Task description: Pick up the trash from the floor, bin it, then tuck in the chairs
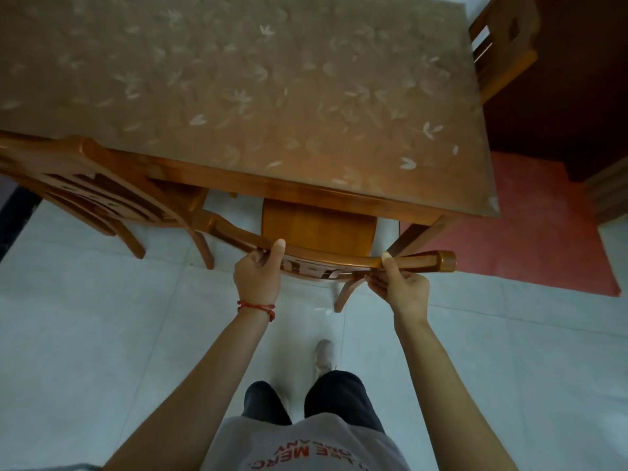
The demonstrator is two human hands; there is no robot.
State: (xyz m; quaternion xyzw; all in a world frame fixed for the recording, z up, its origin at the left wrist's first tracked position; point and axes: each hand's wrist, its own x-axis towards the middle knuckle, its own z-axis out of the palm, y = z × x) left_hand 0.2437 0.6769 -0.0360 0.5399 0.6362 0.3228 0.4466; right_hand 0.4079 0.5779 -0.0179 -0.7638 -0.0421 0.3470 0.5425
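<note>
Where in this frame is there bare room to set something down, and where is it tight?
The table top shows bare from the near edge to the far-right chair. Floor tiles lie open left of the arms. Tight: left hand and right hand grip the held chair, close beside the left chair.

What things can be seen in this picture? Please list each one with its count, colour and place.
table: one, brown wood with leaf-patterned cover, upper half.
held chair: one, orange-brown wood, centre, seat partly under the table.
left chair: one, same wood, left at the table edge.
far chair: one, same wood, top right.
mat: one, reddish, right on the floor.
floor: pale tiles, lower half.
left hand: grips the backrest, red string at wrist.
right hand: grips the backrest.
</note>
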